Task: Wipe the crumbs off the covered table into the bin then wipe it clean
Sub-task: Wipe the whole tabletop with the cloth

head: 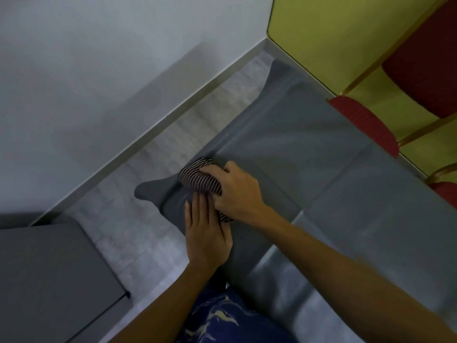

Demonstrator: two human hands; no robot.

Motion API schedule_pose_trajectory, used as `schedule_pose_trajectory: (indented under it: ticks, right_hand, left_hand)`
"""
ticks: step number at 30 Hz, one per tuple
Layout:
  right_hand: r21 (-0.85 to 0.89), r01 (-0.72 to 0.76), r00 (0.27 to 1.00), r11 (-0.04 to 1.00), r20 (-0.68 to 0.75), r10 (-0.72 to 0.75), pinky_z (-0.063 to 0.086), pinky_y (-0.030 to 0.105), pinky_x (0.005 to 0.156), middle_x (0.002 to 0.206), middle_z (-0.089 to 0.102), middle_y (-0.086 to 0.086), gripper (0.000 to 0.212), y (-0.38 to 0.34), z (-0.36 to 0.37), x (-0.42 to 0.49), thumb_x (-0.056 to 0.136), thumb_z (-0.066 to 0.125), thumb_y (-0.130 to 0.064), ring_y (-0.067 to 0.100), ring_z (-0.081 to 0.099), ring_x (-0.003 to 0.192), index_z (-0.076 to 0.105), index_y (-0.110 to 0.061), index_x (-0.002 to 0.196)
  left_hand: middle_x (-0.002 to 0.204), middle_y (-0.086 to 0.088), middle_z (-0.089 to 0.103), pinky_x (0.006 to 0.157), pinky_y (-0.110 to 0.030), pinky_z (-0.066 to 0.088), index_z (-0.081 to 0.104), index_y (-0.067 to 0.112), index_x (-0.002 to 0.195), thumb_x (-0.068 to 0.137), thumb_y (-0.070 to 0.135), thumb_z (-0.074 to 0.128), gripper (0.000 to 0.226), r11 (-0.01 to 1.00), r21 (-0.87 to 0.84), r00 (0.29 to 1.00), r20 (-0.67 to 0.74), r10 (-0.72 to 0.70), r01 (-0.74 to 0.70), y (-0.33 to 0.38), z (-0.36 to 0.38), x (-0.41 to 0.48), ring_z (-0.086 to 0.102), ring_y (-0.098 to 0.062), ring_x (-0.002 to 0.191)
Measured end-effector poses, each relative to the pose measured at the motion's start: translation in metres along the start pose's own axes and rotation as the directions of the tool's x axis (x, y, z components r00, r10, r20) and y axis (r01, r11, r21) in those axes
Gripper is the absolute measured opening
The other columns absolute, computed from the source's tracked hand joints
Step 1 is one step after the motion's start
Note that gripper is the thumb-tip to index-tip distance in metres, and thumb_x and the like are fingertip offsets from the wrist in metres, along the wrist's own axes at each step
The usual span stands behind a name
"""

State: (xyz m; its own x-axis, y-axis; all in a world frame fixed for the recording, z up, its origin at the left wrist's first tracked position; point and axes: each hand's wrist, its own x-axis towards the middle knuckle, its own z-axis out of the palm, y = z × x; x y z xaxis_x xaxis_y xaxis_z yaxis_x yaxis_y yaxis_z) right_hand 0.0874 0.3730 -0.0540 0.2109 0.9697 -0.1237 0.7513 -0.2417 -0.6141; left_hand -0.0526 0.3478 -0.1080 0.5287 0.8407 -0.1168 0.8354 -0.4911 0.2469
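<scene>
right hand (236, 191): closed on striped cloth (197, 180), at left edge of grey covered table (333, 169) | left hand (206, 229): open flat, empty, just below that edge

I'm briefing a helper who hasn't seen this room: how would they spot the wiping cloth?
Find the grey covered table and follow it to its near-left corner. There the right hand presses down a bunched cloth, beside the left hand. Its fine dark-and-light stripes are the only pattern on the plain cover.
</scene>
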Motion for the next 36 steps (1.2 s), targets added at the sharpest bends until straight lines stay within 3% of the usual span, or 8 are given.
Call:
schedule_pose_trajectory:
  ticks: [6,12,16,20,23,27,32,36]
  right_hand:
    - [-0.188,-0.212,0.968,0.959,-0.178,0.179,0.054,0.044,0.075,0.111,0.056,0.011,0.053,0.076,-0.058,0.046,0.085,0.063,-0.03,0.038,0.062,0.096,0.051,-0.04,0.135]
    - [-0.103,-0.537,0.813,0.837,-0.329,0.48,0.05,0.05,0.088,0.126,0.054,0.019,0.056,0.126,-0.131,0.086,0.086,0.063,-0.025,0.042,0.057,0.113,0.048,-0.035,0.139]
    - [-0.071,-0.348,0.91,0.935,-0.267,0.318,0.052,0.045,0.083,0.12,0.056,0.012,0.057,0.077,-0.098,0.058,0.084,0.065,-0.029,0.036,0.06,0.106,0.05,-0.04,0.137]
    - [-0.149,-0.086,0.996,0.985,-0.026,0.083,0.045,0.033,0.069,0.114,0.053,0.007,0.062,0.051,-0.054,0.033,0.084,0.068,-0.03,0.03,0.059,0.096,0.048,-0.039,0.141]
    - [-0.164,-0.064,0.997,0.984,0.019,0.068,0.041,0.03,0.066,0.109,0.051,0.006,0.063,0.071,-0.055,0.04,0.086,0.069,-0.03,0.027,0.057,0.092,0.045,-0.04,0.143]
    - [-0.189,-0.138,0.989,0.972,-0.081,0.125,0.054,0.042,0.068,0.106,0.053,0.008,0.058,0.109,-0.087,0.063,0.085,0.068,-0.03,0.033,0.06,0.089,0.048,-0.043,0.138]
    - [-0.184,-0.405,0.897,0.896,-0.27,0.35,0.055,0.049,0.085,0.121,0.061,0.013,0.053,0.168,-0.151,0.111,0.085,0.062,-0.03,0.038,0.062,0.107,0.047,-0.042,0.135]
    - [-0.025,-0.652,0.709,0.758,-0.374,0.597,0.052,0.045,0.09,0.125,0.064,0.012,0.058,0.205,-0.193,0.129,0.081,0.059,-0.024,0.037,0.061,0.114,0.05,-0.033,0.138]
  left_hand:
    - [0.164,-0.012,0.012,0.123,-0.047,0.011,0.017,0.003,0.155,0.102,0.038,0.021,0.063,1.0,-0.01,1.0,0.009,-0.023,0.024,0.003,-0.001,0.0,0.009,-0.025,0.152]
    - [0.162,-0.013,0.017,0.123,-0.046,0.01,0.022,0.003,0.153,0.102,0.033,0.025,0.059,0.994,-0.085,0.998,0.017,-0.06,0.061,0.01,-0.008,0.005,0.015,-0.028,0.151]
    - [0.158,-0.016,0.029,0.122,-0.045,0.014,0.03,0.001,0.15,0.102,0.029,0.028,0.055,0.99,-0.13,0.998,-0.026,-0.056,0.052,0.034,-0.017,0.041,0.026,-0.029,0.148]
    - [0.159,-0.019,0.025,0.123,-0.047,0.009,0.028,0.002,0.151,0.1,0.035,0.021,0.061,0.998,-0.06,0.999,0.046,-0.025,0.028,0.046,-0.006,0.077,0.017,-0.03,0.15]
    - [0.161,-0.019,0.019,0.123,-0.047,0.008,0.023,0.0,0.152,0.102,0.034,0.024,0.061,0.999,0.038,0.999,0.028,-0.026,0.025,0.043,0.001,0.077,0.012,-0.029,0.151]
    - [0.163,-0.016,0.011,0.123,-0.047,0.007,0.014,0.0,0.154,0.102,0.036,0.022,0.064,0.997,0.068,1.0,-0.001,-0.025,0.025,0.046,0.002,0.075,0.006,-0.028,0.152]
    - [0.164,-0.015,0.012,0.123,-0.047,0.009,0.016,0.001,0.154,0.102,0.036,0.021,0.063,0.998,0.055,0.999,0.011,-0.036,0.035,0.048,-0.001,0.075,0.006,-0.027,0.152]
    - [0.164,-0.014,0.011,0.123,-0.048,0.011,0.015,0.001,0.154,0.102,0.036,0.02,0.063,0.998,0.055,0.999,0.013,-0.04,0.04,0.049,-0.001,0.076,0.007,-0.027,0.152]
